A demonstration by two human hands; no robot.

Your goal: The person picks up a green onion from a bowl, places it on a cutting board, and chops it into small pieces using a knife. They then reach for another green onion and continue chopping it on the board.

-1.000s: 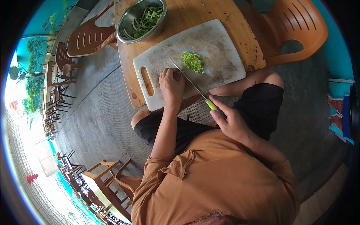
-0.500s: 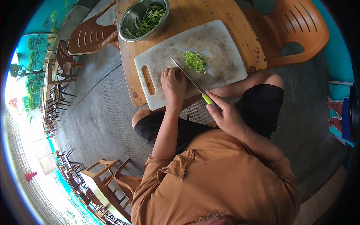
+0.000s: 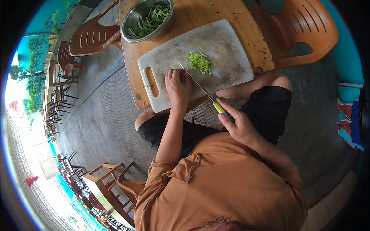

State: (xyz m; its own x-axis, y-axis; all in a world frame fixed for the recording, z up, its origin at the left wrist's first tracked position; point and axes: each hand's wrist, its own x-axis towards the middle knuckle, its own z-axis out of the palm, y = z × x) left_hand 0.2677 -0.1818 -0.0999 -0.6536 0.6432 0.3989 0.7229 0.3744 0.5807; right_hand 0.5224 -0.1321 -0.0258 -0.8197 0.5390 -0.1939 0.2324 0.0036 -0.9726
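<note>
A white cutting board (image 3: 231, 57) with a handle slot lies on the wooden table. Chopped green pieces (image 3: 199, 62) form a small pile near its middle. My right hand (image 3: 235, 122) is closed round the green handle of a knife (image 3: 198, 84), whose blade slants up and left over the board, its tip left of the pile. My left hand (image 3: 178, 87) rests at the board's near edge, just left of the blade, with fingers curled; what it holds, if anything, is hidden beneath them. A metal bowl (image 3: 126, 29) of cut greens (image 3: 154, 21) stands beyond the board.
The wooden table (image 3: 200, 11) carries the board and bowl. An orange chair (image 3: 314, 27) is at its right and a brown chair (image 3: 90, 38) at its left. My knees are under the near edge. More tables and chairs line the left side.
My right hand has drawn the knife a little down and to the right. My left hand has hardly moved, and the pile looks much the same.
</note>
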